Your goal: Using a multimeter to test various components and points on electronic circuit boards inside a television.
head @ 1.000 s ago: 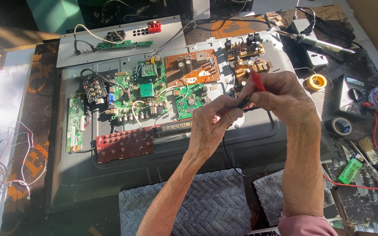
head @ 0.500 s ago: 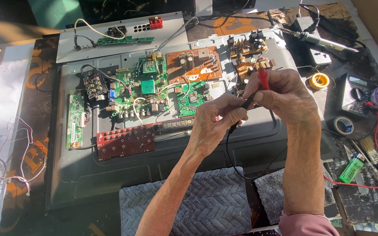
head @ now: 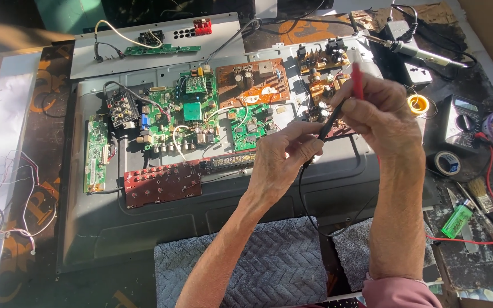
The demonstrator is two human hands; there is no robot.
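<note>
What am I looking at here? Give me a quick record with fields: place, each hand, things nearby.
place: grey metal panel bearing circuit boards, on a cluttered bench
left hand: pinches the black probe near its lower end
right hand: holds the red probe upright
boards: green main board, brown board, dark red board
nearby: multimeter, solder spool, tape roll, green lighter, grey towel

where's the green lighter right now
In the head view the green lighter lies on the dark bench at the lower right, just right of the person's right forearm, beside a paintbrush and below the roll of black tape.
</note>
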